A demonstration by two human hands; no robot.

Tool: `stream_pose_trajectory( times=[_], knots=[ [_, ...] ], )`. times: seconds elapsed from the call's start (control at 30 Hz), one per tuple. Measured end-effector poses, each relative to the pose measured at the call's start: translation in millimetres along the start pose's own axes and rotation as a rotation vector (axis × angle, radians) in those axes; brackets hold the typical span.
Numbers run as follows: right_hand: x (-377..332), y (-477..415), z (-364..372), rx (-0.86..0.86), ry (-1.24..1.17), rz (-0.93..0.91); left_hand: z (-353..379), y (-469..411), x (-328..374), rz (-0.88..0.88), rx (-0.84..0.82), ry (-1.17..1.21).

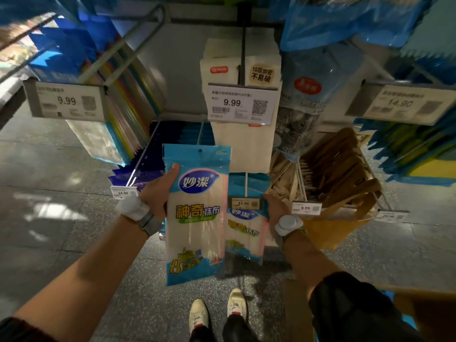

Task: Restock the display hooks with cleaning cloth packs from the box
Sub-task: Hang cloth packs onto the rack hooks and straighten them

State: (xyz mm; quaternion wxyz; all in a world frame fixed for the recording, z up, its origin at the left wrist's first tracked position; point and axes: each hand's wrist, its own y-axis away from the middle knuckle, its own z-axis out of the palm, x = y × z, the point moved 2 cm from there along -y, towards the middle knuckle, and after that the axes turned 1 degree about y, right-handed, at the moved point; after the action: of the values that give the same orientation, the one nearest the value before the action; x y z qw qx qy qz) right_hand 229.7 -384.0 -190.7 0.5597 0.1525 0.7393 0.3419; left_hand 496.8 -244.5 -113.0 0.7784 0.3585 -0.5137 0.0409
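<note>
As the cloth pack (196,218) looks light, limp and slick, I judge my left hand (158,193) pinching its upper edge, left of the price tag (244,203), a sound hold; my right hand (275,209) hides its fingers.

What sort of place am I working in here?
Likely a shop aisle: price tags on the ends of display hooks, packaged goods hanging from them, and a cloth pack in the left hand.
</note>
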Motion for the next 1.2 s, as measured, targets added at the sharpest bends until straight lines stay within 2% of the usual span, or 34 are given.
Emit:
stream_pose_trajectory(
  times=[0.23, 0.47, 0.63, 0.77, 0.9, 0.93, 0.97, 1.03, 1.1, 1.13, 1.2],
  knots=[
    [4.4, -11.1, 1.1, 0.028, 0.267, 0.037, 4.1, 2.9, -7.6, 0.008, 0.073, -0.037],
    [-4.6, -21.5, 8.8, -0.007, 0.263, 0.049, 8.0, 10.4, -16.8, -0.045, 0.044, -0.064],
    [-5.1, -16.8, 6.0, 0.015, 0.377, 0.059, 15.5, 18.2, -14.1, -0.029, 0.023, -0.046],
    [-8.0, -25.2, 6.1, 0.026, 0.260, 0.027, 5.2, 9.2, -22.7, -0.031, 0.064, -0.094],
    [-28.3, -24.5, 13.3, -0.010, -0.121, 0.052, 4.7, 8.3, -31.4, -0.086, 0.048, -0.123],
    [-27.2, -31.4, 15.0, -0.001, -0.135, 0.051, 10.6, 12.0, -30.9, -0.090, 0.042, -0.117],
    [-24.0, -39.0, 15.1, -0.004, -0.040, 0.049, 13.6, 12.4, -33.5, -0.094, 0.035, -0.089],
    [2.0, -78.3, 8.2, 0.009, 0.178, 0.011, 21.3, 13.8, -41.0, -0.112, 0.023, -0.016],
    [-10.8, -45.0, 10.6, 0.041, 0.295, -0.095, 24.4, 13.3, -47.7, -0.131, 0.046, 0.050],
    [-27.1, -13.1, 13.3, 0.082, 0.265, -0.171, 28.7, 14.0, -50.7, -0.144, 0.044, 0.069],
    [-38.7, 22.3, 12.0, 0.163, 0.029, -0.325, 39.5, 15.0, -55.8, -0.167, 0.010, 0.091]
  ],
)
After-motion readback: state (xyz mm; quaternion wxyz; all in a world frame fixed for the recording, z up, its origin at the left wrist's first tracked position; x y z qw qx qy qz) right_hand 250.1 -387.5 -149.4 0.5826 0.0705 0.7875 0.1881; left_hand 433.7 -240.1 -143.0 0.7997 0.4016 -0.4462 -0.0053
